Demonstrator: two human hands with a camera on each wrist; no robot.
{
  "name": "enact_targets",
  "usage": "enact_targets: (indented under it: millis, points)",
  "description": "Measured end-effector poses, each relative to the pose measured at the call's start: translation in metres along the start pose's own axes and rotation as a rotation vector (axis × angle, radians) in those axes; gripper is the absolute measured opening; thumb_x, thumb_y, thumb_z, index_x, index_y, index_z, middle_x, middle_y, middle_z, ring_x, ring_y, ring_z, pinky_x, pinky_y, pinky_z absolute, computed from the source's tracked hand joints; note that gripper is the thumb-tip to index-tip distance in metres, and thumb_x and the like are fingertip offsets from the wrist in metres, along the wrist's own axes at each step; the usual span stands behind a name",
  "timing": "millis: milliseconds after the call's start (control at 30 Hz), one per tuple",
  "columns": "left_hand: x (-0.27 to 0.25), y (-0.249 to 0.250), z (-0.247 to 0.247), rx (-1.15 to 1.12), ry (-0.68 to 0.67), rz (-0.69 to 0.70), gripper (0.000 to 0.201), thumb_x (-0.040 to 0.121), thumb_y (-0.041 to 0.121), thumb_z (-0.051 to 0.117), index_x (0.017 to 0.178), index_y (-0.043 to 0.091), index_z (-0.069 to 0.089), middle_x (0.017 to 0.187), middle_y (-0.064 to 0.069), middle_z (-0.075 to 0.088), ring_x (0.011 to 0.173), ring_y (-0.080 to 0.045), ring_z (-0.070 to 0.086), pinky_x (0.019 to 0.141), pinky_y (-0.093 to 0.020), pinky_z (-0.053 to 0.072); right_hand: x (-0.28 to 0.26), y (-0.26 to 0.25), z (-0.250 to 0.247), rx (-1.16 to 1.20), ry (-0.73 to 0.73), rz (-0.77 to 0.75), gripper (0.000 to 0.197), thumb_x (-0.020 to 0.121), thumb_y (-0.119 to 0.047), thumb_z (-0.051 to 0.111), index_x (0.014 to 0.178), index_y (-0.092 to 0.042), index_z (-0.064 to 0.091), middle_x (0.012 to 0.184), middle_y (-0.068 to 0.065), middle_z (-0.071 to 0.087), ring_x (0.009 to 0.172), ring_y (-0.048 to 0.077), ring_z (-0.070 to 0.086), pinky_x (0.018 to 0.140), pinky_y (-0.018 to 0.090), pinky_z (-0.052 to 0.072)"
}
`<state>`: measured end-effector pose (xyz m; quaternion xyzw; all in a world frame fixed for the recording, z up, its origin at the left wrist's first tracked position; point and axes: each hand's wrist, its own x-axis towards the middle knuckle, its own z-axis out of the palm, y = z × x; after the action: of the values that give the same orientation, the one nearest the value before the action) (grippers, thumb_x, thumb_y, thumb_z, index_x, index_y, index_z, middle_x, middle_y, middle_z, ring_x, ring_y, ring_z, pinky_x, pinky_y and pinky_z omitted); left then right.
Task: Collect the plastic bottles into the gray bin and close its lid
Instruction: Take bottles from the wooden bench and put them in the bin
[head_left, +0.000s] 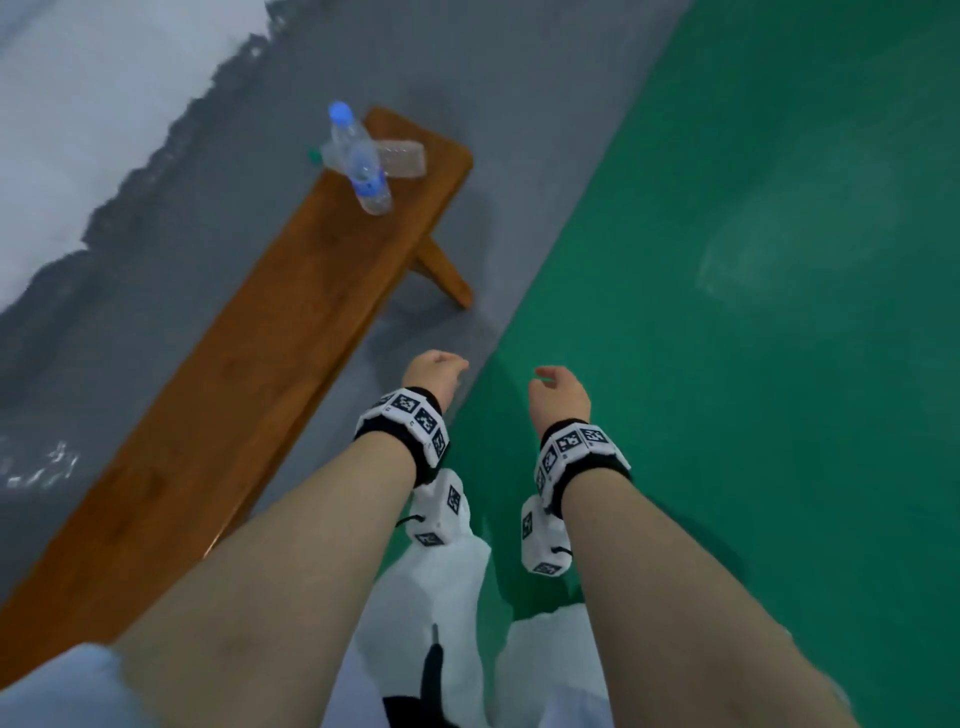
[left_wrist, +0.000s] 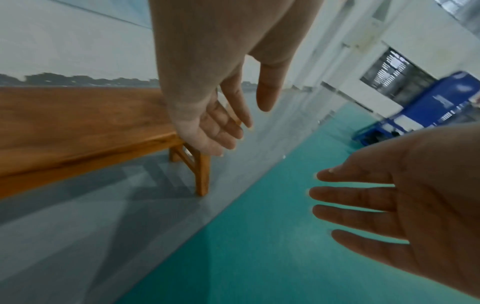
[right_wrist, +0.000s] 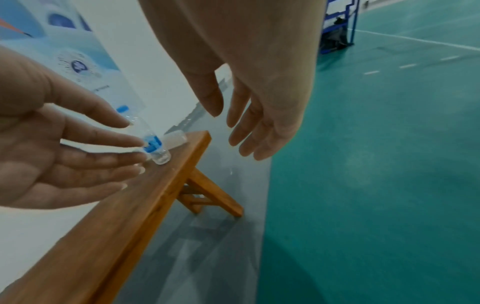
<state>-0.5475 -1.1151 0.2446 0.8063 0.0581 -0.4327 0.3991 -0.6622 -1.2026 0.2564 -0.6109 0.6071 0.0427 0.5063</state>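
Note:
Two plastic bottles sit at the far end of a long wooden bench (head_left: 249, 395). A clear one with a blue cap and blue label (head_left: 359, 161) stands upright. Behind it lies a second clear bottle (head_left: 402, 158) on its side, a green cap showing at its left end. My left hand (head_left: 436, 370) and right hand (head_left: 558, 384) hover over the floor beside the bench, short of the bottles, fingers relaxed and empty. In the right wrist view the upright bottle (right_wrist: 154, 144) shows just past the left hand's fingertips (right_wrist: 135, 142). The gray bin is not in view.
The bench stands on a gray floor strip along a white wall (head_left: 78, 104), its splayed leg (head_left: 441, 270) sticking out toward me. Green court floor (head_left: 727, 312) spreads to the right. A blue metal frame (right_wrist: 337, 26) stands far off on the court.

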Motion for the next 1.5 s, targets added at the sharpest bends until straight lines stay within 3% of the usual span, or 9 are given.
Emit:
enact_targets:
  millis: [267,367,533,600,733,1067,1167,1333,1500]
  points:
    - [0.042,0.05,-0.071,-0.245,0.092,-0.139,0.019,0.092,0.015,0.056,0.074,0.008,0.057,0.079,-0.007,0.057,0.092,-0.024,0.055,0.084,-0.034,0.045,0.022,-0.113,0.028,-0.105,-0.079,-0.17,0.033,0.093,-0.013,0.047,0.124,-0.013,0.058,0.124,0.008,0.06,0.108,0.026,0.059,0.077,0.023,0.039]
    - [0.067,0.072,-0.079,-0.316,0.103,-0.209,0.011,0.094,0.011,0.053,0.099,0.003,0.059,0.095,-0.01,0.056,0.093,-0.021,0.053,0.079,-0.031,0.042,0.052,-0.151,0.034,-0.101,-0.073,-0.184,0.031,0.091,-0.013,0.049,0.121,-0.013,0.06,0.121,0.008,0.063,0.108,0.026,0.06,0.082,0.027,0.043]
    - [0.126,0.114,-0.076,-0.33,0.179,-0.269,0.021,0.092,0.015,0.056,0.072,0.008,0.052,0.088,-0.012,0.057,0.087,-0.024,0.053,0.078,-0.032,0.042,0.118,-0.208,0.048,-0.136,-0.123,-0.189,0.032,0.09,-0.015,0.049,0.12,-0.015,0.062,0.119,0.007,0.065,0.108,0.026,0.061,0.088,0.03,0.047]
    - [0.153,0.135,-0.074,-0.331,0.198,-0.294,0.015,0.09,0.018,0.059,0.08,0.006,0.059,0.094,-0.017,0.061,0.095,-0.028,0.058,0.085,-0.033,0.046,0.15,-0.233,0.052,-0.214,-0.168,-0.197,0.032,0.091,-0.015,0.049,0.121,-0.015,0.061,0.122,0.008,0.064,0.111,0.026,0.059,0.089,0.029,0.045]
    - [0.198,0.186,-0.07,-0.263,0.294,-0.327,0.037,0.087,0.031,0.062,0.118,0.01,0.062,0.135,-0.017,0.042,0.118,-0.033,0.047,0.1,-0.038,0.044,0.222,-0.297,0.06,-0.374,-0.262,-0.247,0.033,0.094,-0.015,0.047,0.125,-0.016,0.057,0.125,0.007,0.061,0.111,0.028,0.059,0.09,0.033,0.048]
    - [0.284,0.234,-0.065,-0.376,0.368,-0.583,0.091,0.065,0.06,0.071,0.14,0.02,0.038,0.148,-0.015,0.019,0.129,-0.037,0.038,0.107,-0.046,0.037,0.339,-0.372,0.123,-0.733,-0.405,-0.442,0.035,0.09,-0.011,0.045,0.122,-0.016,0.058,0.124,0.012,0.058,0.109,0.03,0.057,0.086,0.033,0.047]
    - [0.309,0.238,-0.066,-0.409,0.528,-0.63,0.099,0.066,0.051,0.079,0.145,0.024,0.027,0.145,-0.014,0.008,0.129,-0.037,0.034,0.105,-0.042,0.036,0.36,-0.38,0.153,-0.814,-0.418,-0.539,0.036,0.09,-0.013,0.05,0.125,-0.014,0.057,0.125,0.014,0.053,0.112,0.031,0.054,0.092,0.038,0.047]
    - [0.346,0.23,-0.073,-0.598,0.786,-0.446,0.084,0.064,0.028,0.087,0.134,0.027,0.042,0.143,-0.007,0.005,0.124,-0.022,0.029,0.11,-0.025,0.032,0.385,-0.388,0.199,-1.013,-0.464,-0.664,0.054,0.087,-0.019,0.056,0.139,-0.019,0.041,0.139,0.01,0.04,0.127,0.029,0.04,0.101,0.04,0.039]
    - [0.349,0.206,-0.071,-0.656,0.936,-0.28,0.078,0.066,0.027,0.085,0.131,0.018,0.042,0.131,-0.004,0.034,0.115,-0.014,0.042,0.104,-0.027,0.04,0.402,-0.392,0.231,-1.146,-0.45,-0.735,0.06,0.091,-0.025,0.053,0.146,-0.018,0.03,0.148,0.011,0.033,0.136,0.029,0.031,0.113,0.042,0.028]
